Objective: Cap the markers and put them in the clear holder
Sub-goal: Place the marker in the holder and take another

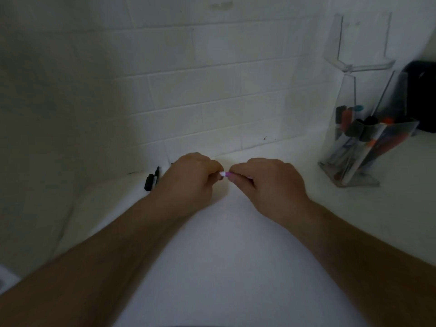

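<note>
White counter (236,256), dimly lit, backed by a white tiled wall (200,90). Left hand (188,182) and right hand (266,182): both held just above the counter near its back edge, knuckles up, fingers curled, meeting at the middle. Between them, one marker (224,174): only a short white and purple stretch shows in the gap; the rest is hidden inside the two fists. Left hand's fingers are curled round the white end; right hand's fingertips pinch the purple part; which part is cap and which is barrel cannot be told, nor whether the two are fully seated. Black marker (154,175): lying on the counter just left of the left hand, close to the wall, pointed tip toward the wall. Black cap (148,182): lying just beside that marker, on its left, near its lower end; whether the two touch cannot be told. Clear holder (354,142): standing on the counter at the right, well apart from the hands, with a tall clear back panel; it contains several markers (349,128), black, red, orange and one with a blue top, leaning at various angles. Dark object (422,95): behind the holder at the right edge, unidentifiable.
</note>
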A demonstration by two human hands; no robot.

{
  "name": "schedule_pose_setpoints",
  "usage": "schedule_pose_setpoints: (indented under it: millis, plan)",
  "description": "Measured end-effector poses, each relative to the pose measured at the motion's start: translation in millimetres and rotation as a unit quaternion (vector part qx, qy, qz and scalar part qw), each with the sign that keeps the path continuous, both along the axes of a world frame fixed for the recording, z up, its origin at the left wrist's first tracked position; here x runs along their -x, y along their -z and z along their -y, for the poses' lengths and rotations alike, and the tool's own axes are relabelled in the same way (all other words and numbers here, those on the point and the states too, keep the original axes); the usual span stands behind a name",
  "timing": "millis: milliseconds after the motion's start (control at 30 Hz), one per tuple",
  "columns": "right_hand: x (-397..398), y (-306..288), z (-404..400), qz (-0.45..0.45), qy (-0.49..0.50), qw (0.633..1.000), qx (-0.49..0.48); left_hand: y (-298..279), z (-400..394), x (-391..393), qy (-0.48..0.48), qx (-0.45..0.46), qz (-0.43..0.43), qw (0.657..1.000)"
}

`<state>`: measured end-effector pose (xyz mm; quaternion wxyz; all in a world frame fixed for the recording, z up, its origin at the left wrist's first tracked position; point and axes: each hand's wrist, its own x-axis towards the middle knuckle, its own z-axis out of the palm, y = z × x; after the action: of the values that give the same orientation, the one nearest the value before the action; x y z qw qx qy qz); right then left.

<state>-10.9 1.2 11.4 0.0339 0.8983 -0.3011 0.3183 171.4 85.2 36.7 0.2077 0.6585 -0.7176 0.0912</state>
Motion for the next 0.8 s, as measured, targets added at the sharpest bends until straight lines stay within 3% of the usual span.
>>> schedule_pose_setpoints:
  millis: [233,333,400,533,667,800]
  plan:
    - [3,-1,-2,0.028,-0.020,0.998,-0.052,4,0,4,0.011,0.048,-0.007,0.999]
    - [0,-5,-7,-0.026,0.041,0.996,0.076,3,3,12,-0.002,0.060,-0.034,0.998]
    - [-1,-10,-15,-0.051,0.044,0.993,0.101,1,3,18,-0.008,0.085,-0.076,0.993]
    - [5,-33,-22,-0.044,-0.006,0.997,-0.063,-4,-5,27,-0.007,0.134,-0.226,0.965]
    - [37,-65,-28,0.076,-0.010,0.991,-0.109,-5,-6,45,0.064,0.181,-0.245,0.950]
    - [88,-106,-11,0.247,0.057,0.964,-0.074,6,-6,55,0.166,0.141,-0.143,0.965]
